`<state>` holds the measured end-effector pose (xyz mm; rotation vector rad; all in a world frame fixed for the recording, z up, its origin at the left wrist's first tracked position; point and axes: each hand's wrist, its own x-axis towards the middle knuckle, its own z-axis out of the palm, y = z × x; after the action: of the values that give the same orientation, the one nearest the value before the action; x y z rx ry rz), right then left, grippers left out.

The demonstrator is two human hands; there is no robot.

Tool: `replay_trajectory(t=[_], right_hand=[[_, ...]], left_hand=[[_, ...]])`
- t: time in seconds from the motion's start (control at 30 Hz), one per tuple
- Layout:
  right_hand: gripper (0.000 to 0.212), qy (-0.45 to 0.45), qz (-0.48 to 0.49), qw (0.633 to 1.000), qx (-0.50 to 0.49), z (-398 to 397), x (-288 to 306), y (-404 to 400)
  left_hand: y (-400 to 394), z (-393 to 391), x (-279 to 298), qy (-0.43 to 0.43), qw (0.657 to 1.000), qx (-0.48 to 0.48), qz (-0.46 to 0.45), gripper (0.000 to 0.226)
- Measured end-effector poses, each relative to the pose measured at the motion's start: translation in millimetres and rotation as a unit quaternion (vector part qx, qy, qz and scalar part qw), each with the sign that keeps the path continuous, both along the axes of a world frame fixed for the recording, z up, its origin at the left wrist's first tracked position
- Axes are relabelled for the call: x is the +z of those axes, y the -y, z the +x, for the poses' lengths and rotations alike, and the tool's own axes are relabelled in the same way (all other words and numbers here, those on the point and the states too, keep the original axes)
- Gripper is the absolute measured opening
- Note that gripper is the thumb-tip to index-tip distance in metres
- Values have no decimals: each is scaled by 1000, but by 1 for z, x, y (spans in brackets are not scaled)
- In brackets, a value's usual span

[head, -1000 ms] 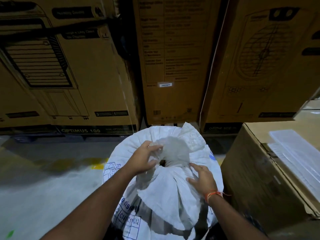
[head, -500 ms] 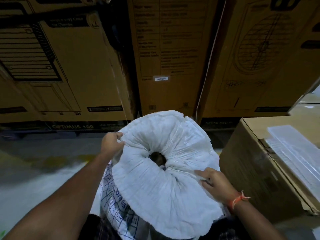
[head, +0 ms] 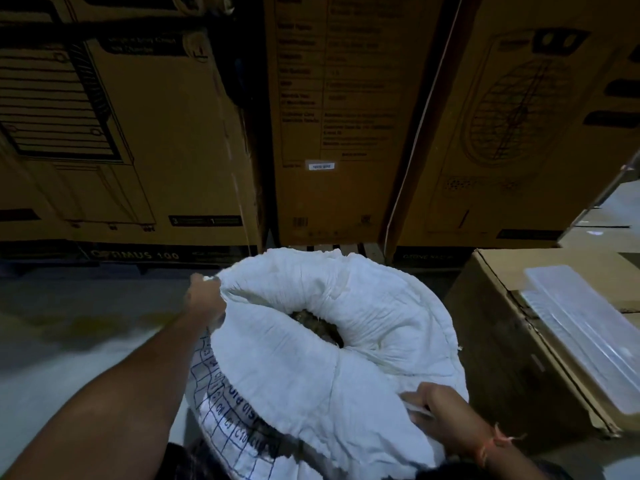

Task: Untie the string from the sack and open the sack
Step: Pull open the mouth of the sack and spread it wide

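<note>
A white woven sack (head: 346, 368) with blue print on its side stands on the floor in front of me. Its top is folded outward into a wide collar around a dark opening (head: 317, 323), where brownish contents show. My left hand (head: 204, 299) grips the collar's far left edge. My right hand (head: 440, 414), with an orange thread at the wrist, grips the collar's near right edge. No string is visible anywhere.
Tall cardboard cartons (head: 332, 116) line the wall right behind the sack. A lower carton (head: 502, 348) with clear plastic sheets (head: 585, 334) on top stands close on the right. Grey floor (head: 69, 341) with a yellow mark lies to the left.
The sack's gathered neck has been pulled apart and rolled outward. Both hands moved away from the centre to the collar's edges, and the opening is wider.
</note>
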<state>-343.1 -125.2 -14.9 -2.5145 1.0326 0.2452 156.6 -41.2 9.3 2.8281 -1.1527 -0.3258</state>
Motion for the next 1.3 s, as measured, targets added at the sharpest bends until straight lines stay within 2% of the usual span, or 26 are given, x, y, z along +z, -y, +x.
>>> replay_trajectory(t=[0.07, 0.17, 0.2, 0.27, 0.33, 0.37, 0.43, 0.5, 0.57, 0.63, 0.7, 0.8, 0.87, 0.93, 1.03, 1.1, 1.17, 1.23, 1.3], right_hand=[[33, 27, -6, 999, 29, 12, -4, -9], [36, 51, 21, 997, 52, 31, -6, -21], [35, 60, 33, 996, 59, 37, -5, -23], [30, 68, 72, 994, 55, 46, 0, -25], [29, 63, 91, 992, 53, 51, 5, -22], [30, 61, 84, 993, 57, 53, 7, -18], [25, 90, 55, 993, 54, 58, 11, -3], [16, 171, 11, 984, 52, 67, 14, 18], [23, 228, -62, 969, 74, 79, 15, 43], [42, 191, -118, 971, 84, 95, 15, 70], [69, 108, -180, 970, 119, 114, 12, 92], [99, -26, -212, 955, 206, 140, 4, 111], [104, -75, -226, 937, 257, 154, -2, 119], [91, -126, -204, 930, 279, 165, -7, 126], [52, -145, -135, 938, 283, 174, -11, 135], [32, -72, -94, 961, 249, 171, -6, 141], [24, 23, -75, 975, 206, 162, 7, 151], [21, 75, -71, 979, 175, 148, 26, 164], [21, 88, -86, 980, 155, 131, 45, 177]], left_hand=[[2, -7, -14, -39, 997, -25, 60, 41], [1, -28, -19, -19, 994, -21, 102, 54], [0, -39, -17, 13, 997, -22, 75, 55], [-2, -63, -10, 79, 995, -19, -54, 55], [-2, -83, -4, 121, 972, -50, -194, 48], [-2, -92, -2, 122, 958, -97, -241, 43], [0, -106, 8, 42, 934, -237, -264, 41], [0, -117, 18, -57, 910, -363, -195, 51], [0, -128, 23, -66, 889, -439, -111, 63], [0, -137, 21, -19, 875, -481, -42, 74], [0, -143, 18, 51, 867, -495, 6, 75], [-9, -145, 6, 97, 864, -493, -32, 45], [-19, -142, 1, 105, 862, -491, -65, 27], [-32, -134, -2, 93, 866, -482, -97, 24], [-51, -124, 2, 56, 884, -446, -129, 12], [-62, -124, 9, 29, 910, -396, -122, 19], [-73, -120, 7, -3, 928, -346, -135, 11], [-86, -113, 10, 10, 929, -348, -124, 8], [-99, -102, 2, 55, 922, -367, -108, 24]])
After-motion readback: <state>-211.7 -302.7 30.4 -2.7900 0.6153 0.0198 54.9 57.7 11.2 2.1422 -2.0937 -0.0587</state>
